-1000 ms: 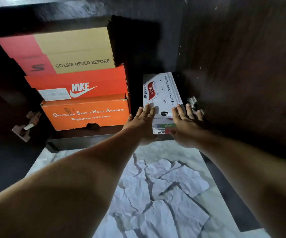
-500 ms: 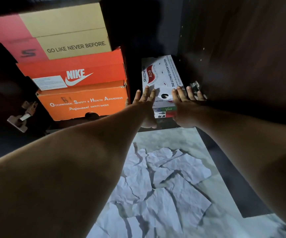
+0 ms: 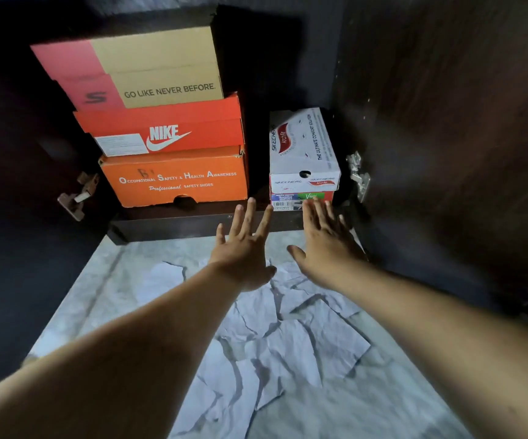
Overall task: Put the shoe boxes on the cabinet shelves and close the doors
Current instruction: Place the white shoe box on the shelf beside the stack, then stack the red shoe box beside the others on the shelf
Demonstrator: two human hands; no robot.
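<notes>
I see a dark cabinet shelf (image 3: 199, 221) carrying two boxes directly: an orange safety-shoes box (image 3: 174, 180) at the bottom of a three-box stack, and to its right, apart from it, a white Skechers box (image 3: 303, 153). In front of that orange box the pale marble floor (image 3: 104, 280) holds crumpled white paper sheets (image 3: 288, 337).

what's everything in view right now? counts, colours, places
Skechers box: 1, tan and pink, top of left stack
Nike box: 1, red-orange, middle of left stack
safety shoes box: 1, orange, bottom of left stack
white Skechers box: 1, white, shelf right side
cabinet door: 1, dark brown, open, right
hinges: 2, metal, either side of the opening
crumpled paper: several sheets, white, marble floor
left hand: open, before shelf edge
right hand: open, fingertips near the white box
</notes>
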